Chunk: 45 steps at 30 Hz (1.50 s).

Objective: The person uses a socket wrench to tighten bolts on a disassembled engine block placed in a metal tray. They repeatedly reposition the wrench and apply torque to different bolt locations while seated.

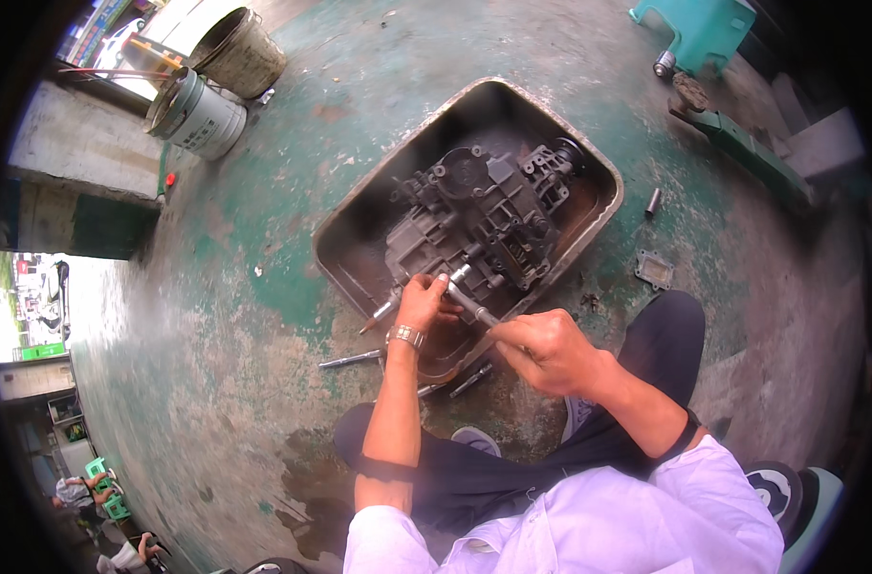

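Observation:
A grey metal gearbox point(465, 215) with bolts and open ports lies in a deep, worn metal tub point(336, 273) on the floor. Against its near side sits a socket wrench point(473, 305), its shiny socket end pointing at the casing. My right hand point(548, 351) is closed in a fist round the handle. At the wrench's head, my left hand point(426, 302) closes its thumb and fingers on the tool; a watch is on that wrist. The exact fastener under the socket is too small to tell.
Slim metal tools point(350, 359) lie by the tub's near side. Right of it are a loose socket point(654, 203) and a small flat metal cover point(655, 270). Two buckets point(211, 120) stand far left, a turquoise stool point(699, 33) far right, near a green metal leg point(756, 158).

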Motion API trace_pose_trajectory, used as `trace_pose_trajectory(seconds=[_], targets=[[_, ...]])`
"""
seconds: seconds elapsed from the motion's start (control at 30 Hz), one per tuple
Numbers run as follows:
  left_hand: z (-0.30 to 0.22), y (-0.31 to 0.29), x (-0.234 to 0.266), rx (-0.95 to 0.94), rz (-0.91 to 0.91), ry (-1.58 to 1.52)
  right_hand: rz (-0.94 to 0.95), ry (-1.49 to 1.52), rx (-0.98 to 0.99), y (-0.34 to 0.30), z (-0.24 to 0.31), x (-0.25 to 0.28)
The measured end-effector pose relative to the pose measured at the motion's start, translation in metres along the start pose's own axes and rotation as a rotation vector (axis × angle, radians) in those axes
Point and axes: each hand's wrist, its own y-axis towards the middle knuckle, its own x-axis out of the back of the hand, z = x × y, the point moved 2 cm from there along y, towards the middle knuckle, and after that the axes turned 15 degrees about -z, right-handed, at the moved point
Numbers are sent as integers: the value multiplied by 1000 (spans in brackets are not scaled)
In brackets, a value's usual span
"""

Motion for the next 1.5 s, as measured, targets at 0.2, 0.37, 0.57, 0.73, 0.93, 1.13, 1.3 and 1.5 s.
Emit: trace_pose_trajectory(seconds=[0.2, 0.37, 0.57, 0.73, 0.93, 1.13, 1.3, 1.5], targets=[[-1, 0, -4, 29, -121, -150, 16, 11, 26, 7, -7, 3], [0, 3, -8, 45, -149, -220, 24, 20, 51, 8, -13, 7], [6, 4, -9, 37, -196, -274, 34, 21, -6, 2, -18, 7], [5, 10, -5, 21, -132, -232, -58, 62, -91, -7, -17, 4], [-4, 3, -6, -45, -213, -38, -103, 131, -250, -24, -5, -7], [-6, -1, -6, -90, -211, -29, -161, 170, -330, -16, 0, -8], [-11, -5, -10, 16, -172, -106, -109, 206, -282, 22, -13, -1], [-27, -13, -4, 22, -256, -117, -81, 79, -232, 8, 2, -15]])
